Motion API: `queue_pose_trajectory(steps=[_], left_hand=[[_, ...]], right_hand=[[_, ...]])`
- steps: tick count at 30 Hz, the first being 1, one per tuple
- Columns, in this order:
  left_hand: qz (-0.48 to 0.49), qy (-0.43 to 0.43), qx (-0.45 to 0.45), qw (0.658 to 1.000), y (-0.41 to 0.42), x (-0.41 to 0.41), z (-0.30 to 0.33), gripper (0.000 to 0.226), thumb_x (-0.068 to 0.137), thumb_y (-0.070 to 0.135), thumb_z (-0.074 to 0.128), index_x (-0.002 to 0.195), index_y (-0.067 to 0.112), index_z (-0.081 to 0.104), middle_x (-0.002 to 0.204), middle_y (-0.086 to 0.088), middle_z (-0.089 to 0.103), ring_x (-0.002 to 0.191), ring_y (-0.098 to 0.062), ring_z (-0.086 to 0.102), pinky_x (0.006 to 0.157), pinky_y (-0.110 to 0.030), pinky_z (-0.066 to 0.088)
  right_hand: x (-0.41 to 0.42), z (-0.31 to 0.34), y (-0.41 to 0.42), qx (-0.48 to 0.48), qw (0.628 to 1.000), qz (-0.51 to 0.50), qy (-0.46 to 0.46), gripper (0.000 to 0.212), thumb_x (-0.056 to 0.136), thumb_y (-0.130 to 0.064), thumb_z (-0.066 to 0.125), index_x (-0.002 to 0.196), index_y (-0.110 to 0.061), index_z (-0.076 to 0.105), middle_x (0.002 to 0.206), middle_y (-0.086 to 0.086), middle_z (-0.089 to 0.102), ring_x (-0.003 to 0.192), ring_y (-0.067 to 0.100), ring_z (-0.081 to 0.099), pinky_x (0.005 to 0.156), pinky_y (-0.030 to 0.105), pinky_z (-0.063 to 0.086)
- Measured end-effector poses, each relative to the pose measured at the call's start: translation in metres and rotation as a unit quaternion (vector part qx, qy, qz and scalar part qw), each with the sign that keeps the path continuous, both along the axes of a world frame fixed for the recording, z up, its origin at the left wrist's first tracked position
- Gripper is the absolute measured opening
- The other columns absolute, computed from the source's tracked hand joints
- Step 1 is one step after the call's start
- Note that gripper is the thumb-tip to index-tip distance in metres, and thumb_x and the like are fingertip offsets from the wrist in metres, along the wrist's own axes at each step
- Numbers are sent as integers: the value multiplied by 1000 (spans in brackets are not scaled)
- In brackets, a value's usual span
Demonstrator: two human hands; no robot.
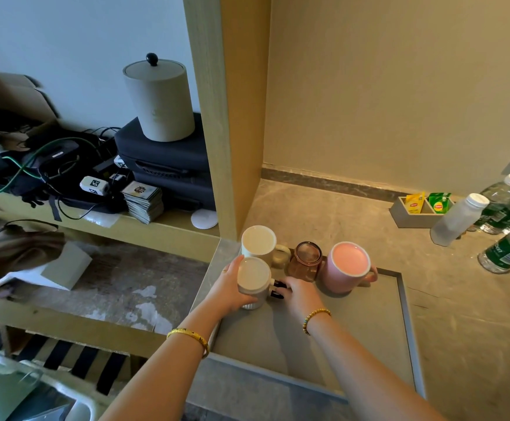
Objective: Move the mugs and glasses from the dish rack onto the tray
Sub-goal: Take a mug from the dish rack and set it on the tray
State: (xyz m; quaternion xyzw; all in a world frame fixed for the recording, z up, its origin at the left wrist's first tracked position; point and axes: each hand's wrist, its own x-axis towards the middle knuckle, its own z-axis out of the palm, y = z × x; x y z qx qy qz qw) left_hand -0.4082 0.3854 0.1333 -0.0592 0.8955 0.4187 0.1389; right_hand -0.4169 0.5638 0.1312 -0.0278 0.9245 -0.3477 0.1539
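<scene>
A grey tray (332,338) lies on the stone counter. Along its far edge stand a white mug (258,243), an amber glass (305,261) and a pink mug (349,267). In front of them, at the tray's left side, sits a white ribbed mug with a black handle (253,278). My left hand (229,288) wraps around the left side of this mug. My right hand (297,291) grips its black handle. The white dish rack (35,387) shows at the bottom left, blurred, its contents unclear.
A tea-bag holder (420,209) and several water bottles (505,226) stand on the counter at the right. A wooden partition (232,117) rises just left of the tray. Beyond it, a shelf holds a beige canister (159,101), cables and a card stack (143,200).
</scene>
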Motion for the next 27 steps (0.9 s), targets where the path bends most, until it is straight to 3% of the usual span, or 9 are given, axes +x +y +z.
queue_pose_trajectory(steps=[13,20,24,27], left_hand=[[2,10,-13,1000,-1,0,-4,105,65,23,83,145,26,15,143,-6,34,129,-22,37,107,-43,36],[26,-14,19,999,-3,7,-9,112,65,29,82,146,29,5,143,-5,33,133,-24,33,106,-41,32],[13,-19,33,999,-13,16,-15,99,67,36,79,142,32,14,133,2,48,124,-18,45,94,-28,36],[24,-57,-13,998,-21,21,-19,85,76,30,73,143,25,21,135,-3,50,124,-22,48,93,-31,40]], right_hand=[[5,0,4,-50,999,-5,-4,24,94,-18,51,113,-20,65,108,6,67,102,24,59,81,26,41],[6,-10,4,-30,997,-48,-44,30,93,-12,51,122,-16,57,115,7,65,109,24,58,87,25,39],[14,-21,-1,-32,993,-97,-52,31,92,-5,46,120,-14,55,112,9,65,107,27,59,85,27,41],[25,-18,-13,-46,986,-157,21,41,88,4,45,126,-12,49,121,12,59,115,29,53,93,31,41]])
